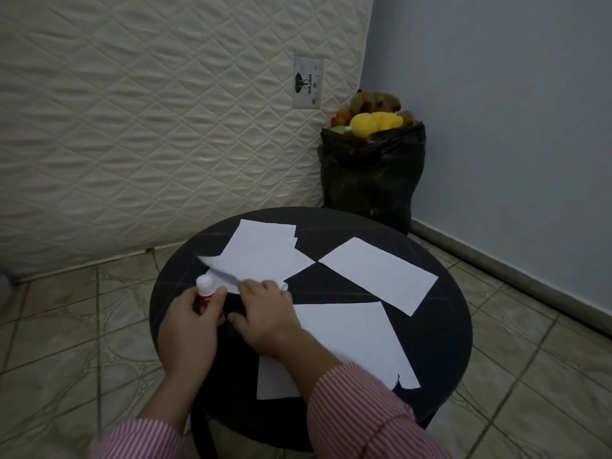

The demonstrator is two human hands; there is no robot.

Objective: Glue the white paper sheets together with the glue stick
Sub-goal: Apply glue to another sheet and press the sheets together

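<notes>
At lower left of centre, on the round black table (430, 342), my left hand (188, 326) grips the white-capped, red-labelled glue stick (205, 288) upright, while my right hand (265, 313) presses, fingers down, on a lifted edge of overlapping white paper sheets (261, 256).

The left hand (190, 321) hides most of the glue stick (204, 289) body

Readable text: one label only.
You can read "GAJAH", turned sideways beside an elephant logo, on the label (308, 82) near the mattress's (149, 127) right edge.
</notes>
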